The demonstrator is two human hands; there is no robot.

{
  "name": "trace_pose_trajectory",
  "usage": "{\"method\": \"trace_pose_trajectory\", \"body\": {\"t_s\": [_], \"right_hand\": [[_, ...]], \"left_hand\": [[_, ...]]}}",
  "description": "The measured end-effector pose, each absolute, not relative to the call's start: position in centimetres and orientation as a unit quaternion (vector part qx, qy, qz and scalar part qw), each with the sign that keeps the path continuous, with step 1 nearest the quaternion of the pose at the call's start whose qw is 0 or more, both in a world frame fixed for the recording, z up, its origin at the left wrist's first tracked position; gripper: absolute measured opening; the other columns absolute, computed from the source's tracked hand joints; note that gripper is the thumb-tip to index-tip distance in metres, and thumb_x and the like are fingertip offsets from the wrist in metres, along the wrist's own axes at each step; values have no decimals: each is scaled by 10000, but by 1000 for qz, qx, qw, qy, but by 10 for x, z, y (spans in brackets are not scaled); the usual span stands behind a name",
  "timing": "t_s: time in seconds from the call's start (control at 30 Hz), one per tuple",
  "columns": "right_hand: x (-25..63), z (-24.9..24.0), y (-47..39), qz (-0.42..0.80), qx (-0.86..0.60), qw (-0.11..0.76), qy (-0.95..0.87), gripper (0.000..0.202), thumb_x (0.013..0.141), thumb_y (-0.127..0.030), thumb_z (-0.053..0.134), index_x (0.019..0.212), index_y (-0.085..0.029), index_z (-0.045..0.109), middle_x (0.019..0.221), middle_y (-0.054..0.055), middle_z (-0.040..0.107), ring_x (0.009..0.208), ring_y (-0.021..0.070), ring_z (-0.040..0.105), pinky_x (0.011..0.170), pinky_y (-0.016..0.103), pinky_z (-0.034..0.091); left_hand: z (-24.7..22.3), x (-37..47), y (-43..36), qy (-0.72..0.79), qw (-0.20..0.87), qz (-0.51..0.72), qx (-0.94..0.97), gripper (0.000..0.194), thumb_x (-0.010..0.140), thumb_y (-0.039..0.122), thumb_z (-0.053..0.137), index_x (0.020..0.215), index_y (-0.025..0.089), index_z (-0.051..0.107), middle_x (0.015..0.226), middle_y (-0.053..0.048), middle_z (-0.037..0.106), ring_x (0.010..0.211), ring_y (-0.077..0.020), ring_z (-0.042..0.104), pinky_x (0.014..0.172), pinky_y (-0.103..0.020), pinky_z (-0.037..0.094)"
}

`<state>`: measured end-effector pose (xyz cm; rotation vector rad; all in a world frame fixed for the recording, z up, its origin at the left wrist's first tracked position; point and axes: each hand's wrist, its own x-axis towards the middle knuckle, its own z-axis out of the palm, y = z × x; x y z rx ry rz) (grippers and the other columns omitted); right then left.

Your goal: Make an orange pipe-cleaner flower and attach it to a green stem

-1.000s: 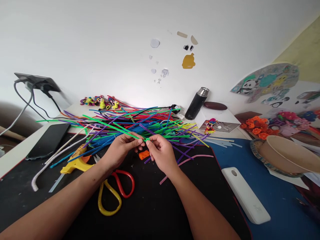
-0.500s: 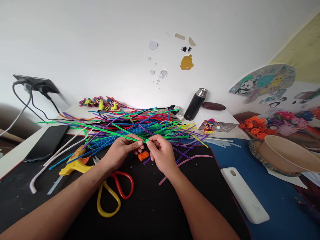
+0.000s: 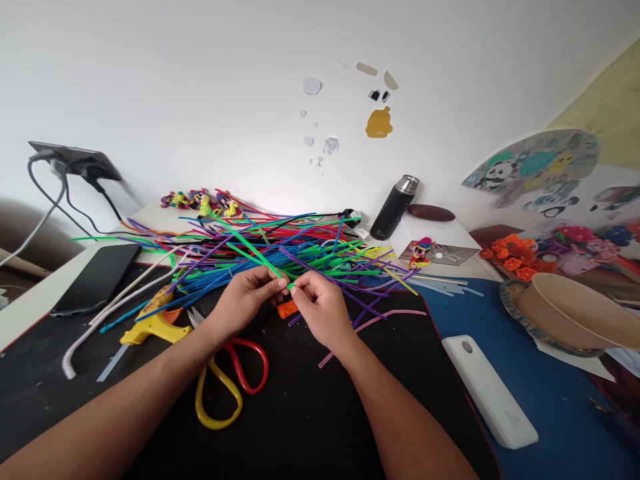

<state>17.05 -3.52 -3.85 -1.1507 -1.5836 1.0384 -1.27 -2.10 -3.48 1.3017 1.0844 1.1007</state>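
Note:
A green pipe cleaner (image 3: 257, 255) is pinched between both my hands, its long free part slanting up and left over the pile. My left hand (image 3: 250, 291) closes thumb and fingers on it. Right beside, my right hand (image 3: 323, 305) pinches its lower end, where a small bend shows between the fingertips. Behind my hands spreads a pile of coloured pipe cleaners (image 3: 200, 285). An orange piece (image 3: 287, 309) lies partly hidden just below my fingers. Scissors (image 3: 265, 368) with red and yellow handles rest under my left forearm.
To the left are a yellow glue gun (image 3: 159, 327) and a black phone (image 3: 95, 277). A black bottle (image 3: 395, 208) stands at the back by a white box (image 3: 463, 237). On the right are a white oblong device (image 3: 493, 393) and a beige bowl (image 3: 583, 307).
The green pipe cleaner's free part has swung from nearly flat leftward to a steeper upward slant. Both hands stay close together, still pinching it. The view has shifted slightly.

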Motion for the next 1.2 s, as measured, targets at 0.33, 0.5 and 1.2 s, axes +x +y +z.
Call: {"method": "trace_pose_trajectory", "body": {"t_s": [0.33, 0.5, 1.2], "right_hand": [[168, -46, -33, 448, -463, 431, -632, 180, 961, -392, 642, 858, -245, 626, 592, -61, 534, 502, 134, 472, 519, 267, 340], [167, -44, -33, 513, -435, 445, -591, 243, 968, -474, 665, 920, -241, 616, 600, -64, 551, 460, 126, 489, 471, 255, 384], [169, -42, -32, 521, -447, 456, -566, 205, 939, -427, 652, 899, -235, 593, 520, -96, 502, 395, 111, 423, 440, 256, 326]], "left_hand": [[-34, -14, -20, 446, 541, 465, 540, 391, 740, 521, 951, 745, 193, 738, 668, -14, 709, 629, -169, 621, 624, -277, 505], [-34, -14, -20, 432, 561, 482, 516, 395, 753, 524, 953, 727, 184, 754, 681, -37, 733, 637, -171, 641, 626, -277, 507], [-38, -12, -19, 413, 600, 458, 510, 338, 696, 447, 1003, 811, 178, 833, 681, -29, 747, 631, -156, 651, 591, -243, 514]]}}
